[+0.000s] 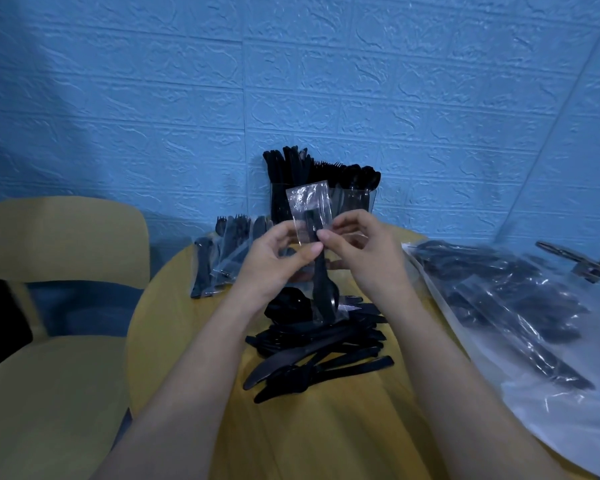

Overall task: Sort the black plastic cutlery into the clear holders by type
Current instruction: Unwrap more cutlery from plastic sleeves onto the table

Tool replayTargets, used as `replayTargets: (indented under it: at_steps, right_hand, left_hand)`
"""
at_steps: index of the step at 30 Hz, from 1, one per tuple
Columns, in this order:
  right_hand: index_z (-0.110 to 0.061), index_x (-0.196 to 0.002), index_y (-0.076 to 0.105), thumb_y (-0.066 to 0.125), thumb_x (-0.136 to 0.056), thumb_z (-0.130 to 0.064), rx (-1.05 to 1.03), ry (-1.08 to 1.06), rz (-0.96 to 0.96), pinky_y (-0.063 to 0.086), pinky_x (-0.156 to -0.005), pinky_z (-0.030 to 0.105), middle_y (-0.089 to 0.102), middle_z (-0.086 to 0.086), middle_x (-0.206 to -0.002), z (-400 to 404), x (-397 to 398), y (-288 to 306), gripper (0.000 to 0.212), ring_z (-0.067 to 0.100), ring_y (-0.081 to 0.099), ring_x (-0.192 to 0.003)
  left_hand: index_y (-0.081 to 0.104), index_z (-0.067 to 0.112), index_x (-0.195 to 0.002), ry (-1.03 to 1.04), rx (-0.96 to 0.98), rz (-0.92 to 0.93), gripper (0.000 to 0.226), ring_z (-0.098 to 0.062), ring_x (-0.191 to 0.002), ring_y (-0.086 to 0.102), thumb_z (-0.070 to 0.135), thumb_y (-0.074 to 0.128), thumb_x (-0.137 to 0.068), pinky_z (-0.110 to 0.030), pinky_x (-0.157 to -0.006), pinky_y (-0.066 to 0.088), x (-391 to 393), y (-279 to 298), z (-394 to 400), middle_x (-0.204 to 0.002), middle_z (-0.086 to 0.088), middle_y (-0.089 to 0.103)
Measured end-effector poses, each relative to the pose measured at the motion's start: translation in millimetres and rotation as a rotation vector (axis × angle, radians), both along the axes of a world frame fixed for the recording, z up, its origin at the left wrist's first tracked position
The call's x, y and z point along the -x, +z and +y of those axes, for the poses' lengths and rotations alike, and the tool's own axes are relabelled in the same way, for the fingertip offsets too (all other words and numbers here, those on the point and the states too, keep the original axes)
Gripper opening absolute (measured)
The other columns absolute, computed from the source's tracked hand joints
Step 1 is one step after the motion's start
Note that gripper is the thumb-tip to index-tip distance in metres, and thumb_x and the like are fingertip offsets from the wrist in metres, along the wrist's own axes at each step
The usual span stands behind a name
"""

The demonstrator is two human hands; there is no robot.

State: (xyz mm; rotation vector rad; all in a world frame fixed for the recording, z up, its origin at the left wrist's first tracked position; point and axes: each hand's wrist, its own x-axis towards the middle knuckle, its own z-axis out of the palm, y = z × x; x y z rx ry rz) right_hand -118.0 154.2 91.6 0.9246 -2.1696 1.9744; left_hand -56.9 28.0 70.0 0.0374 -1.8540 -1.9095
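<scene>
Both hands hold up a clear plastic wrapper (309, 202) with black cutlery (323, 289) inside, above the table's middle. My left hand (278, 258) pinches the wrapper from the left. My right hand (361, 247) pinches it from the right, thumb near the top of the black handle. Behind them, by the wall, stand the clear holders (354, 202) filled with upright black knives, forks and spoons. A loose pile of black knives and spoons (316, 355) lies on the yellow table (326, 438) under my hands.
Several wrapped cutlery packs (222, 261) lie at the table's far left. A large clear bag of black cutlery (520, 306) covers the right side. A yellow chair (49, 306) stands left of the table. The blue wall is close behind.
</scene>
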Motion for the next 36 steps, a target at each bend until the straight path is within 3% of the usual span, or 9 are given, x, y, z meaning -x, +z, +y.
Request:
replayTargets:
  at_steps: [4,8,12,19,22,25,30,34,36]
  right_hand:
    - [-0.016,-0.106,0.06,0.068,-0.086,-0.016,-0.121,-0.226,0.482,0.046,-0.07,0.011,0.058,-0.004,-0.099,5,6,-7,0.021,0.003,0.057,-0.081]
    - [-0.003,-0.115,0.063,0.06,-0.09,-0.006,-0.286,-0.276,0.893,0.054,-0.072,0.033,0.06,0.01,-0.106,10,19,-15,0.026,0.019,0.06,-0.089]
    - [-0.003,-0.107,0.067,0.054,-0.093,-0.016,-0.298,-0.358,1.019,0.053,-0.065,0.036,0.064,0.009,-0.099,14,21,-16,0.023,0.024,0.061,-0.085]
    - [-0.003,-0.089,0.072,0.063,-0.09,-0.011,-0.229,-0.373,1.126,0.05,-0.056,0.036,0.067,0.006,-0.083,19,26,-16,0.013,0.022,0.061,-0.071]
    - [-0.004,-0.088,0.072,0.063,-0.09,-0.011,-0.234,-0.317,1.065,0.052,-0.056,0.038,0.067,0.004,-0.083,19,28,-18,0.012,0.021,0.062,-0.071]
    - [-0.008,-0.088,0.072,0.064,-0.089,-0.014,-0.205,-0.253,0.871,0.053,-0.065,0.032,0.067,0.001,-0.083,19,26,-16,0.011,0.013,0.061,-0.074]
    - [-0.028,-0.078,0.067,0.064,-0.089,-0.014,0.088,-0.282,0.163,0.052,-0.07,0.023,0.064,-0.012,-0.071,24,22,1,0.018,0.007,0.061,-0.069]
    - [-0.015,-0.081,0.064,0.059,-0.091,-0.007,0.202,-0.133,-0.314,0.05,-0.059,0.022,0.061,-0.001,-0.072,24,20,3,0.014,0.01,0.058,-0.062]
    - [-0.017,-0.084,0.061,0.056,-0.092,-0.01,0.192,-0.173,-0.302,0.05,-0.06,0.023,0.061,-0.001,-0.081,21,19,2,0.012,0.012,0.059,-0.067]
  left_hand:
    - [0.064,0.027,-0.1,0.066,0.136,-0.023,0.021,-0.01,-0.078,0.067,0.01,0.066,-0.086,-0.027,-0.069,0.058,-2,1,-1,-0.104,-0.002,0.066]
    - [0.066,0.021,-0.105,0.05,0.18,-0.057,0.019,-0.01,-0.082,0.066,0.013,0.064,-0.087,-0.025,-0.075,0.053,-2,1,-4,-0.105,-0.003,0.067]
    - [0.065,0.026,-0.098,0.015,0.217,-0.088,0.016,-0.011,-0.08,0.063,0.016,0.067,-0.085,-0.029,-0.08,0.051,-3,1,-5,-0.1,0.005,0.065]
    - [0.063,0.031,-0.092,0.01,0.266,-0.103,0.018,0.0,-0.074,0.062,0.015,0.068,-0.085,-0.015,-0.072,0.051,-5,3,-9,-0.094,0.011,0.064]
    - [0.065,0.03,-0.098,0.062,0.338,-0.111,0.02,-0.017,-0.087,0.065,0.014,0.067,-0.085,-0.03,-0.088,0.053,-5,1,-13,-0.1,0.006,0.066]
    - [0.066,0.031,-0.104,0.085,0.432,-0.113,0.024,-0.034,-0.088,0.063,0.014,0.066,-0.087,-0.04,-0.087,0.054,-7,0,-16,-0.103,-0.003,0.069]
    - [0.063,0.04,-0.093,0.048,0.442,-0.058,0.03,-0.007,-0.081,0.061,0.01,0.066,-0.087,-0.009,-0.074,0.048,-13,4,-19,-0.098,0.008,0.067]
    - [0.063,0.033,-0.096,0.017,0.431,-0.047,0.028,-0.01,-0.083,0.062,0.007,0.066,-0.086,-0.01,-0.074,0.05,-13,3,-18,-0.095,0.007,0.067]
    - [0.063,0.029,-0.097,0.047,0.44,-0.049,0.024,-0.012,-0.079,0.061,0.008,0.067,-0.085,-0.012,-0.073,0.05,-11,1,-20,-0.089,0.007,0.067]
